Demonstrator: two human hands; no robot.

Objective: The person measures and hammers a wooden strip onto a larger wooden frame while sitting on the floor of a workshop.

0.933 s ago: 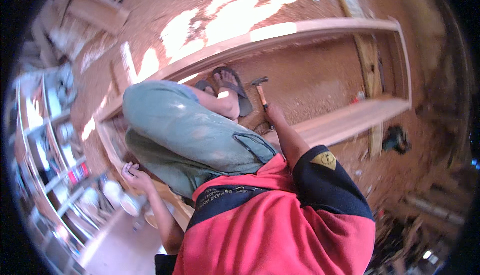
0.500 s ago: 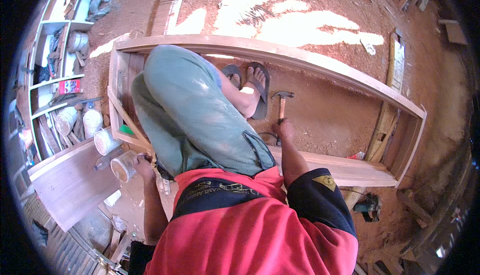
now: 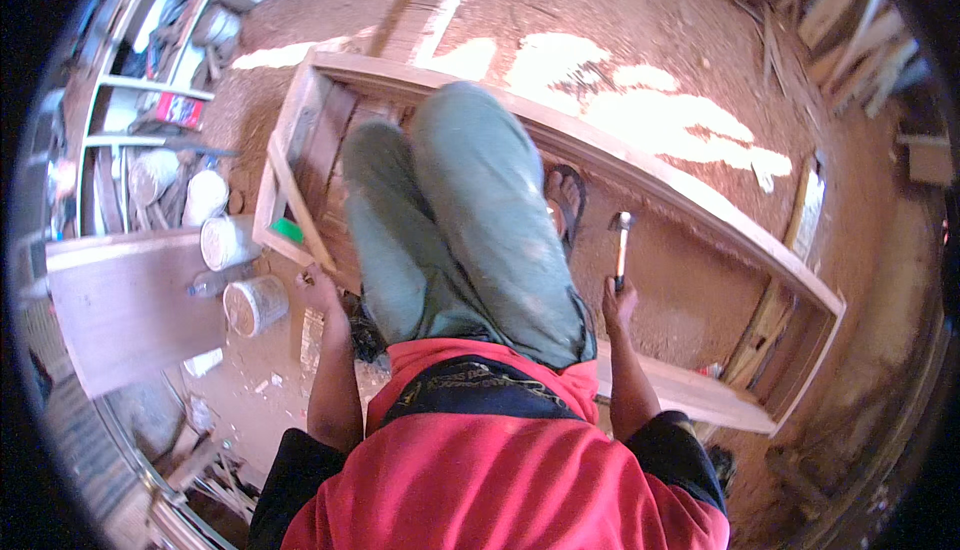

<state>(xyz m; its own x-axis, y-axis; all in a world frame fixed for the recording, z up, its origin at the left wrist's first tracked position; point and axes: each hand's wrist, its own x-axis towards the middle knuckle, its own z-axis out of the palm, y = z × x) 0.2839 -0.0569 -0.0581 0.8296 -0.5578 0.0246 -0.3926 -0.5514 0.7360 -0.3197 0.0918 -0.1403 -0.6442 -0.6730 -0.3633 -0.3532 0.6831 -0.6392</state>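
Observation:
My right hand (image 3: 620,302) is closed round the dark grip of a claw hammer (image 3: 621,250), its metal head pointing away from me. My left hand (image 3: 318,288) has its fingers pinched together beside the near left corner of a long wooden frame (image 3: 580,110). Whatever it pinches, if anything, is too small to make out. A thin wooden strip (image 3: 298,205) slants across that corner, close to the left hand, with a bright green piece (image 3: 288,229) next to it. I sit with my knees over the frame, and a sandalled foot (image 3: 568,200) shows inside it.
Left of the frame stand white buckets (image 3: 255,305), a clear plastic bottle (image 3: 208,284) and a wide wooden board (image 3: 140,310). A shelf unit (image 3: 150,82) with tools and a red box lies at the far left. Scrap timber (image 3: 860,35) leans at the far right.
My left hand has moved from beside the bucket to the frame's corner. The right hand still grips the hammer, now held more clear of my leg. The whole view has turned and shifted.

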